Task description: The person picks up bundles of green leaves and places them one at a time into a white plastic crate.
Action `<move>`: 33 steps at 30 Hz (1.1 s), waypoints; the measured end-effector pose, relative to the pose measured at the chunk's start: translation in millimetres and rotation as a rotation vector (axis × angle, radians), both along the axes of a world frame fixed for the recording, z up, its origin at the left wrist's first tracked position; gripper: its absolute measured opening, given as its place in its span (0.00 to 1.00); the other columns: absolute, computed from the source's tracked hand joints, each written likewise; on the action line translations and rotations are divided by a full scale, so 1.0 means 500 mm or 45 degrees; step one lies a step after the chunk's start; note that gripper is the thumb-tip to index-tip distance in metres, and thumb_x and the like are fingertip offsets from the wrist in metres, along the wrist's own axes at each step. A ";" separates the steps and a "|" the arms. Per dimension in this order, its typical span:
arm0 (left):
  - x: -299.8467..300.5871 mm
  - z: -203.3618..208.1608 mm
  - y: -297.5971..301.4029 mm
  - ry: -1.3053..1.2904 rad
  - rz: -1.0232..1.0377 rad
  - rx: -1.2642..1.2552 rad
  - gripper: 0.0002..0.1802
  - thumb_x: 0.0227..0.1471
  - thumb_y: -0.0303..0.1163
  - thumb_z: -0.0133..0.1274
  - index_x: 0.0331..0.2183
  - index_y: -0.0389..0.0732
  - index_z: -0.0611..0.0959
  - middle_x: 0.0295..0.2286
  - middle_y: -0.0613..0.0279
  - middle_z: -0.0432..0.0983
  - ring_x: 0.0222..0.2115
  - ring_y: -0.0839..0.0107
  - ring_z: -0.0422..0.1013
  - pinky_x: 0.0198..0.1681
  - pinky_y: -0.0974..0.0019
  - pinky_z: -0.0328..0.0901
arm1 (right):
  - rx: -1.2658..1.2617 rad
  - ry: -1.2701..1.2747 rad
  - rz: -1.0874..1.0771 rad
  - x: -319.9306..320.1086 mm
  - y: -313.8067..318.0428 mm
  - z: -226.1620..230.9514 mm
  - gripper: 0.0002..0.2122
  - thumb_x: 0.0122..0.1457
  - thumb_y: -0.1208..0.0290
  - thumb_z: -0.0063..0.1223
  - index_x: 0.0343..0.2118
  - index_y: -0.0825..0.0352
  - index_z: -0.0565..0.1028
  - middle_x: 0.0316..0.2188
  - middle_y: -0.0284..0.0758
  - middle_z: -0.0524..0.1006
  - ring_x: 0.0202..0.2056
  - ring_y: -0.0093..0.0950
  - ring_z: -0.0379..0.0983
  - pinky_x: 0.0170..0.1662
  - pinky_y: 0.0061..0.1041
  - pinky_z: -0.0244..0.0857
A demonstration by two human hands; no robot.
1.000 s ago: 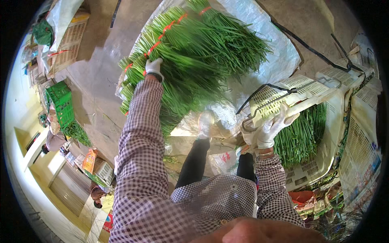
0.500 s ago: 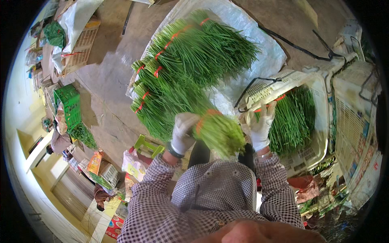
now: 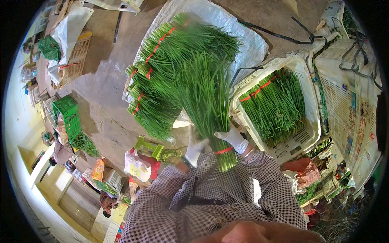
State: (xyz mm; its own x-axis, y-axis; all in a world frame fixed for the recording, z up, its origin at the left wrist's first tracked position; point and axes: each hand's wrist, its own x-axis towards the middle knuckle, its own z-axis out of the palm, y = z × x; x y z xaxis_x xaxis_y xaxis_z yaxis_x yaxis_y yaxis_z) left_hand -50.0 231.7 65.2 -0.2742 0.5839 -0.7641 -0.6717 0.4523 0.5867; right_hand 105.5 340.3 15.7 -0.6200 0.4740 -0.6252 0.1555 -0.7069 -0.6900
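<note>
A bundle of long green chives (image 3: 208,99), bound with a red tie near its pale cut ends, is in front of my chest, its leaf tips pointing away from me. My white-gloved right hand (image 3: 234,139) grips it just above the tie, thumb across the front. My gloved left hand (image 3: 196,146) is at the bundle's left side, fingers stretched apart and the thumb reaching toward the stalks. More tied chive bundles (image 3: 160,60) lie on a pale plastic sheet (image 3: 257,44) beyond. To the right, a white crate (image 3: 314,101) holds several red-tied bundles (image 3: 275,109).
Black straps (image 3: 279,37) run by the crate's far side. Stacked white crates (image 3: 344,97) stand at the right. A lime-green plastic stool (image 3: 149,148) and a bag (image 3: 137,166) are at my left. Farther left are a green crate (image 3: 68,115) and a person (image 3: 107,202).
The bundle has swung from lying sideways by my left hand to leaf tips pointing away. My right hand has come from the crate onto it; my left hand's grip has loosened.
</note>
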 end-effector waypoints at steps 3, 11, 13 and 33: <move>-0.013 -0.074 0.030 -0.562 0.133 -0.133 0.30 0.57 0.38 0.54 0.57 0.37 0.66 0.53 0.52 0.69 0.49 0.60 0.69 0.52 0.56 0.67 | 0.221 -0.421 0.040 -0.032 -0.033 0.056 0.37 0.49 0.65 0.68 0.59 0.68 0.59 0.45 0.37 0.75 0.46 0.31 0.73 0.50 0.30 0.68; 0.006 -0.058 0.070 -0.679 0.388 -0.230 0.26 0.58 0.47 0.50 0.51 0.38 0.73 0.46 0.55 0.75 0.45 0.58 0.73 0.50 0.53 0.69 | -0.352 -0.211 -0.931 0.016 -0.069 0.018 0.13 0.61 0.76 0.51 0.49 0.70 0.71 0.42 0.31 0.77 0.41 0.24 0.74 0.47 0.23 0.69; 0.007 -0.058 0.055 -0.686 0.344 -0.205 0.27 0.58 0.47 0.50 0.51 0.38 0.73 0.47 0.54 0.75 0.44 0.58 0.74 0.49 0.53 0.70 | -0.235 -0.230 -0.680 0.034 -0.070 -0.011 0.15 0.63 0.75 0.49 0.52 0.70 0.69 0.45 0.32 0.76 0.43 0.24 0.73 0.47 0.24 0.69; 0.085 0.097 0.114 -0.099 -0.335 -0.223 0.34 0.52 0.45 0.60 0.54 0.35 0.70 0.47 0.57 0.73 0.48 0.67 0.69 0.51 0.62 0.66 | -0.028 -0.338 -0.627 0.072 -0.054 -0.038 0.18 0.60 0.72 0.53 0.53 0.70 0.69 0.42 0.32 0.77 0.41 0.23 0.72 0.47 0.23 0.65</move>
